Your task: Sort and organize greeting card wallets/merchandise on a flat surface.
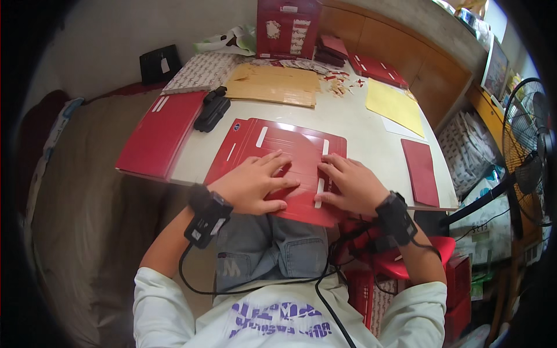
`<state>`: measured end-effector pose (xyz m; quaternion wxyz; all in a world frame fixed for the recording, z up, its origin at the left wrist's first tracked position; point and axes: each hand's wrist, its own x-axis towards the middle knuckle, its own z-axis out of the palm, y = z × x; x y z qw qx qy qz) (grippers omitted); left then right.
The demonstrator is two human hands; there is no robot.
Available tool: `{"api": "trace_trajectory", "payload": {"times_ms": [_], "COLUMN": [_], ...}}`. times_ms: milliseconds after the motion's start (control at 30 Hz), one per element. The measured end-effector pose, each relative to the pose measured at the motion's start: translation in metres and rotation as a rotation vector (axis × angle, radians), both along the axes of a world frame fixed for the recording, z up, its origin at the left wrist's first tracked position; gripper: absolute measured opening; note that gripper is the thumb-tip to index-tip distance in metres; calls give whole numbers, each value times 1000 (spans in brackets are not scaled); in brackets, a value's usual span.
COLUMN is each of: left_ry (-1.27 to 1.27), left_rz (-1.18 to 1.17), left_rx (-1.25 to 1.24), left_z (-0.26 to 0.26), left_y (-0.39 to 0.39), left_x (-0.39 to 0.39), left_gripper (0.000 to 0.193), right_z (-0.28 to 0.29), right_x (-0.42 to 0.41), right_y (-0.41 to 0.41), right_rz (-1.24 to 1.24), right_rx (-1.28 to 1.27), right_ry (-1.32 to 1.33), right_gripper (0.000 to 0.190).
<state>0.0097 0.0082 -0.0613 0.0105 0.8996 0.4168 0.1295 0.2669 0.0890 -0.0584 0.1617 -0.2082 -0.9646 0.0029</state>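
A red printed cardboard sheet (300, 143) with white strips lies at the near edge of the white table (343, 117), its lower part reaching over my lap. My left hand (261, 185) rests palm down on its middle, fingers spread. My right hand (352, 182) lies on its right side, fingertips along a white strip. Neither hand appears to grip the sheet. Both wrists wear black strapped devices with cables. To the left are a flat red stack (159, 130) and a black case (213, 113). A folded dark red piece (420, 172) lies at the right.
Farther back are brown cardboard sheets (274, 85), paper scraps (339, 85), a yellow sheet (394, 104), a patterned stack (204, 69) and an upright red printed board (287, 30). A black fan (528, 148) stands right of the table, near a red stool (444, 256).
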Motion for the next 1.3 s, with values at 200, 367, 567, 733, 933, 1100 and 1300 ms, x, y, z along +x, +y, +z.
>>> {"api": "trace_trajectory", "payload": {"times_ms": [200,367,567,733,933,1100,1300], "left_ry": [48,-14,-19,-78,-31,-27,-80], "left_rz": [102,97,61,12,14,2,-277], "left_rx": [-28,-7,66,140,71,42,36], "left_z": [-2,0,-3,-4,-10,-4,-3], "left_y": [23,24,21,27,34,34,54], "left_x": [0,-3,1,-1,-3,11,44], "left_gripper": [49,49,48,39,44,45,46], "right_z": [3,-7,-4,-8,-7,10,3], "right_x": [-12,-13,-9,-7,-5,2,19], "right_y": [21,10,13,13,6,0,6], "right_rz": [18,4,0,0,-44,-125,15], "right_rx": [-175,-107,-66,-25,7,-188,-264], "right_ry": [-63,-23,-58,-25,-41,-123,45], "right_gripper": [50,56,59,56,52,49,49]}}
